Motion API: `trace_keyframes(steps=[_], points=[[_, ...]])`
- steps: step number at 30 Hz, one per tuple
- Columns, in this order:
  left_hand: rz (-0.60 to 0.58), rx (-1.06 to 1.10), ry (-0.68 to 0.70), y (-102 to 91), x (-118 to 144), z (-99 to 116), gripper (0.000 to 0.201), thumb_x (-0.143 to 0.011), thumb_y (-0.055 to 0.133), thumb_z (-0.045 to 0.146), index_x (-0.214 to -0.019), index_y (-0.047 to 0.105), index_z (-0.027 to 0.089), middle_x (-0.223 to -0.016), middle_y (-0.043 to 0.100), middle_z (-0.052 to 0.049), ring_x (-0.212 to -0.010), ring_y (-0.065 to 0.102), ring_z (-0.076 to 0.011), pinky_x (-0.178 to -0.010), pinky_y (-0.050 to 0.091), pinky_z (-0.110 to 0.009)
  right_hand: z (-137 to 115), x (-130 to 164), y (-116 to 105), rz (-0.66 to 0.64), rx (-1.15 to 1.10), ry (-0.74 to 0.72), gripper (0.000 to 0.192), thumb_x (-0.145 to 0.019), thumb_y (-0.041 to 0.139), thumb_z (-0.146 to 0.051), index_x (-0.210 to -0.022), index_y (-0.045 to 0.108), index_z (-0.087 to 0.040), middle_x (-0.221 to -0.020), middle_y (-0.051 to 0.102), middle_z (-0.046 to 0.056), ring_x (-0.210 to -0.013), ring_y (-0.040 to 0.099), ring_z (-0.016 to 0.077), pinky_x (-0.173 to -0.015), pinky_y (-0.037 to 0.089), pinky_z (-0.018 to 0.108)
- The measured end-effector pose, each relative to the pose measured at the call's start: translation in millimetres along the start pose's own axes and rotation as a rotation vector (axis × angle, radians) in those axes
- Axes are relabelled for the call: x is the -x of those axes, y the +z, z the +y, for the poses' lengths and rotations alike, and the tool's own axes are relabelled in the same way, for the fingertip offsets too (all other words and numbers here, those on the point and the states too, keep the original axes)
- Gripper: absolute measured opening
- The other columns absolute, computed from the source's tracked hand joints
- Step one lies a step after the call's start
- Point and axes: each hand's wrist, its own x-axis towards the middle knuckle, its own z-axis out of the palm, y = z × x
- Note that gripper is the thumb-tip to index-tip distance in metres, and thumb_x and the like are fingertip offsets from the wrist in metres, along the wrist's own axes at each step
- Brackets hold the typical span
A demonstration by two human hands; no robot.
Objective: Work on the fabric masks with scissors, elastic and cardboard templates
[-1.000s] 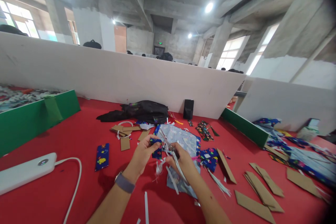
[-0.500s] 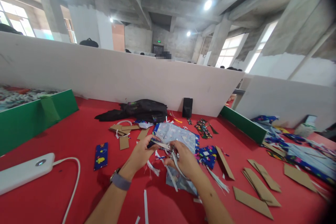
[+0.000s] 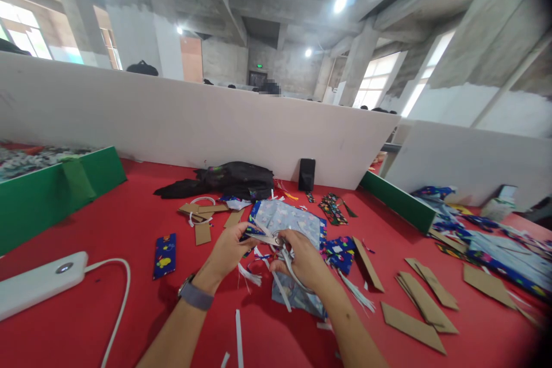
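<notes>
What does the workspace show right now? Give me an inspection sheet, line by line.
Surface: red table, bounded by white partitions and green edging.
Job's things: scissors in the right hand; small blue printed fabric piece pinched in the left hand, which wears a wristwatch.
Clutter: cardboard pieces, blue patterned strip, pale printed fabric sheet, white paper strips, black bag.
Grippers: both hands closed on their items.
Cables: white cable running from the white power bank.
Surroundings: concrete hall, ceiling lights, windows.

Cardboard pieces (image 3: 414, 328) on red table (image 3: 129, 224)
</notes>
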Motion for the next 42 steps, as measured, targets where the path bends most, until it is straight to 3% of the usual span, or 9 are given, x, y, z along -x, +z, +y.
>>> trace_keyframes(steps=[15, 23, 42], points=[[0.021, -0.077, 0.021, -0.5, -0.5, 1.8, 0.014, -0.069, 0.062, 0.025, -0.079, 0.067, 0.017, -0.064, 0.064, 0.0, -0.065, 0.057, -0.016, -0.061, 0.041, -0.023, -4.8, 1.1, -2.3, -0.041, -0.045, 0.022, 0.04, -0.074, 0.062, -0.045, -0.101, 0.051, -0.017, -0.085, 0.058, 0.005, -0.074, 0.052, 0.0177, -0.066, 0.038, 0.027], [0.004, -0.032, 0.029, 0.0, -1.6, -4.0, 0.022, -0.07, 0.062, 0.031, -0.086, 0.067, 0.017, -0.069, 0.065, -0.002, -0.07, 0.058, -0.0179, -0.058, 0.041, -0.023, -4.2, 0.7, -0.7, -0.025, -0.015, 0.016, 0.04, -0.073, 0.063, -0.045, -0.1, 0.051, -0.017, -0.086, 0.059, 0.006, -0.075, 0.052, 0.0187, -0.067, 0.038, 0.027], [0.03, -0.075, 0.032, -0.5, -1.1, -2.6, 0.02, -0.07, 0.06, 0.028, -0.086, 0.067, 0.018, -0.071, 0.066, -0.001, -0.069, 0.057, -0.0174, -0.06, 0.04, -0.023, -7.5, 1.3, -1.1, -0.045, -0.073, 0.048, 0.035, -0.073, 0.062, -0.047, -0.091, 0.051, -0.019, -0.083, 0.058, 0.003, -0.067, 0.051, 0.015, -0.056, 0.032, 0.022]])
